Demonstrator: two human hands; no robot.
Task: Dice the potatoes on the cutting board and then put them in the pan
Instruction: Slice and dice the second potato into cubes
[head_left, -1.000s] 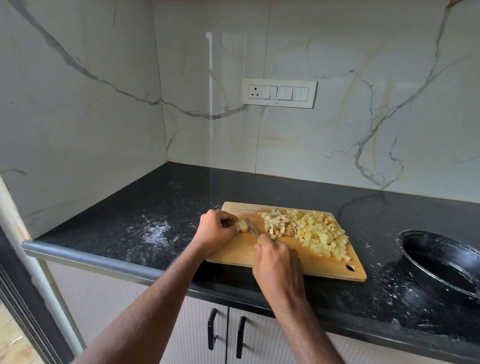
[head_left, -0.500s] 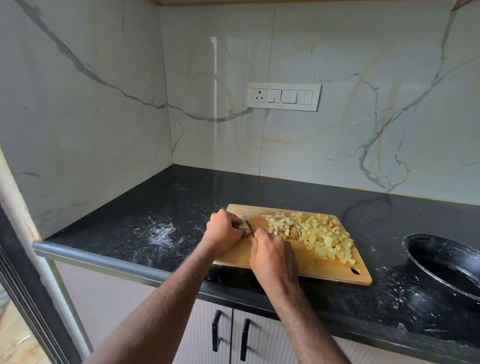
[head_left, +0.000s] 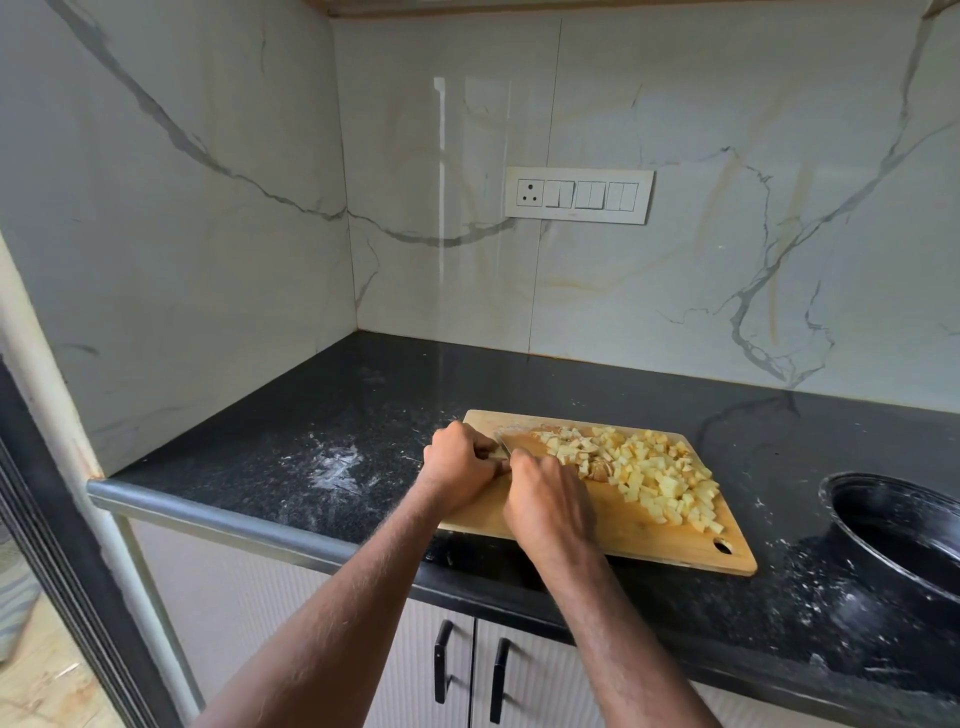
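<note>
Nearest, below the worktop's (head_left: 249, 457) rounded front edge, are two pale ribbed cabinet doors with black bar handles (head_left: 444, 662).

Both forearms reach over that edge to a wooden cutting board (head_left: 649, 543), which lies near the front edge at about its middle, with its hanging hole at the near right corner. The right hand (head_left: 550, 506) is fisted over a knife handle that it hides completely. The knife blade (head_left: 519, 446) runs away from the knuckles across the board's left part.

Just left of the blade, the left hand (head_left: 460, 462) has its fingers curled down. They pinch what seems to be a small pale potato end (head_left: 496, 454), which is mostly hidden under the fingertips. The two hands are almost touching.

The diced potatoes (head_left: 657, 480) are heaped in a loose band from the board's far edge down toward its right edge, pale yellow with a few brown-skinned bits.

A black round pan (head_left: 898, 519) stands at the worktop's right side, well apart from the board and cut off by the frame. White powdery smears (head_left: 337, 467) mark the dark stone to the left of the board and around the pan.

Beyond that, veined marble panels (head_left: 727, 291) meet in the back left corner. The back panel carries a white switch plate (head_left: 579, 196) with one three-pin socket and a row of rocker switches.
</note>
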